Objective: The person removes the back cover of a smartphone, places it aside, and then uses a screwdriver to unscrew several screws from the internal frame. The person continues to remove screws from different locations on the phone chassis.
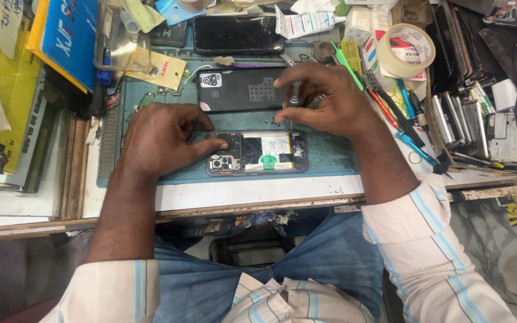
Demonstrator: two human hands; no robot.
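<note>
The opened dark smartphone with its back cover off (257, 152) lies crosswise on the blue-green mat (330, 152) at the table's near edge, battery and circuitry showing. The left hand (161, 139) presses its fingers on the left end. The right hand (330, 98) pinches a slim metal screwdriver (293, 98) upright over the right end.

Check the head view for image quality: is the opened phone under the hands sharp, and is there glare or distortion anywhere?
Head view: the opened phone is sharp and evenly lit, with the left hand and right hand casting only soft shadows on the green mat; a pale sheen lies on the dark screen at the top; the bench edge bows slightly, showing wide-angle distortion.
</note>
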